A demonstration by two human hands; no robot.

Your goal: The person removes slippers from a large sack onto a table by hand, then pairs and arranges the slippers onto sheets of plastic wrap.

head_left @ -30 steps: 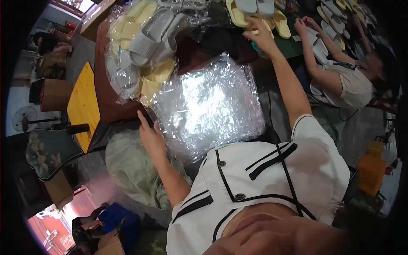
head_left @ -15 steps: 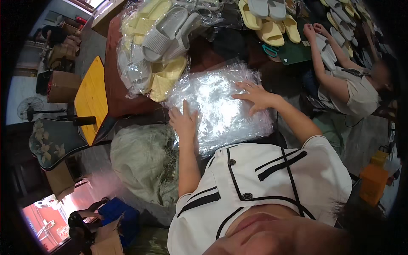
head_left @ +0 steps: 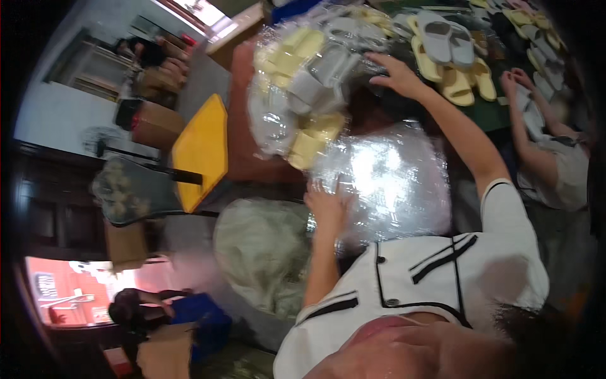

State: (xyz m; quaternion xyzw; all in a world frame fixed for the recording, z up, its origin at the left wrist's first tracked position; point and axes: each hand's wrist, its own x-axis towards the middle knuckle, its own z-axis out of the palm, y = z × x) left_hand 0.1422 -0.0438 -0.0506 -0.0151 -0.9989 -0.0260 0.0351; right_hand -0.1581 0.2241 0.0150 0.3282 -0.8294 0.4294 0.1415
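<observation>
A stack of clear plastic bags (head_left: 385,180) lies flat on the work surface directly in front of the person. Beyond it, a heap of bagged slippers (head_left: 303,82), yellow and grey in clear wrap, rests against the far left edge of the stack. Loose yellow and grey slippers (head_left: 451,57) lie on the green table (head_left: 489,110) to the right. A yellow stool (head_left: 202,151) stands to the left, and a pale bulky sack (head_left: 265,252) sits below the stack's left corner. A co-worker's hands (head_left: 517,82) work at the far right, well apart.

The left hand (head_left: 328,205) rests palm down, fingers spread, on the near left edge of the stack, gripping nothing. The right hand (head_left: 398,76) is extended, fingers open, touching the right side of the bagged heap; no closed grasp is visible.
</observation>
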